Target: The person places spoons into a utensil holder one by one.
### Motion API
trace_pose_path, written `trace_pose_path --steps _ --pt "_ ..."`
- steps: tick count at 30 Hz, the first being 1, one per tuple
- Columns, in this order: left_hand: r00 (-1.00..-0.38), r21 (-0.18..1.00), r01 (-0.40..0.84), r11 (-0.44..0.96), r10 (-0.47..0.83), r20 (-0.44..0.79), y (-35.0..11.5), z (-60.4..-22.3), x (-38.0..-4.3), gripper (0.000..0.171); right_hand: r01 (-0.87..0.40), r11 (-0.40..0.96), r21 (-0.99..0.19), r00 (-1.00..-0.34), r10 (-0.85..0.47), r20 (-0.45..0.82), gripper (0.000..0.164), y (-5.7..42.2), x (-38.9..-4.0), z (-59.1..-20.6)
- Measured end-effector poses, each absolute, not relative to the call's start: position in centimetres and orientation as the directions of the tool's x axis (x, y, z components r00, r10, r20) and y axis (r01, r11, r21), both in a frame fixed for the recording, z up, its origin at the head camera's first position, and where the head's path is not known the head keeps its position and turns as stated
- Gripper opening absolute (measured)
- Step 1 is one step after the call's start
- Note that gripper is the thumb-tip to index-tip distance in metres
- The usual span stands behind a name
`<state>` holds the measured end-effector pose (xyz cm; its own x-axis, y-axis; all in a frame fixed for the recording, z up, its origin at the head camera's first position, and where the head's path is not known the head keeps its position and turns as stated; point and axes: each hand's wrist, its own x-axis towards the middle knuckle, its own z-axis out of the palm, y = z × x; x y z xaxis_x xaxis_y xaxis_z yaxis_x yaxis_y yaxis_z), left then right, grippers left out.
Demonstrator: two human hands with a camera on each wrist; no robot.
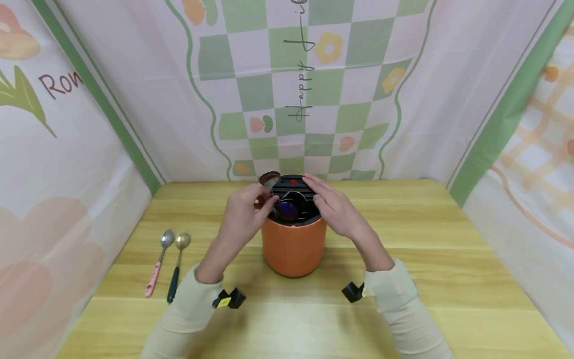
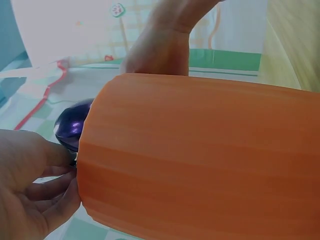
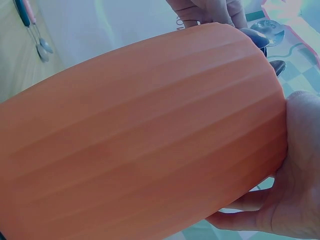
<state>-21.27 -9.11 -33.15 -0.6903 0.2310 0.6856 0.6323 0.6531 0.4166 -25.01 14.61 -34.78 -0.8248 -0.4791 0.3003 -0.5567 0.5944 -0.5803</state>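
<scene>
A ribbed orange container [image 1: 293, 249] with a black slotted top stands upright on the table, utensils in it. At its left rim my left hand [image 1: 242, 209] pinches a spoon [image 1: 269, 178] between thumb and fingers, its metal bowl sticking up above them. Close by, a dark purple spoon bowl [image 1: 287, 210] shows over the container's near rim. My right hand [image 1: 336, 207] rests on the container's right rim, fingers stretched toward the back; in the right wrist view its thumb [image 3: 302, 125] lies against the rim end. The spoon handle is hidden by my left fingers and the container.
To the left on the wooden table [image 1: 287, 324] lie a pink-handled spoon [image 1: 154, 274] and a dark-green-handled spoon [image 1: 174, 281], side by side. A printed cloth [image 1: 323, 89] hangs behind the table's back edge, with more cloth on both sides.
</scene>
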Motion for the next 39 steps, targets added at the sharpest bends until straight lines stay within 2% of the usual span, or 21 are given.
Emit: trace_pose_path --steps 8,18,39 --pt "-0.725 0.48 0.613 0.628 0.206 0.657 -9.0 -33.0 -21.0 0.009 -0.551 0.59 -0.59 -0.828 -0.473 0.301 0.051 14.7 -25.0 -34.8" --pt "-0.718 0.501 0.629 0.594 0.198 0.667 -9.7 -33.0 -20.3 0.005 -0.557 0.593 -0.581 -0.825 -0.473 0.308 0.051 14.7 -25.0 -34.8" --pt "-0.812 0.542 0.499 0.676 0.146 0.566 -13.4 -35.4 -18.1 0.006 -0.571 0.591 -0.569 -0.816 -0.485 0.316 0.051 14.6 -25.3 -35.0"
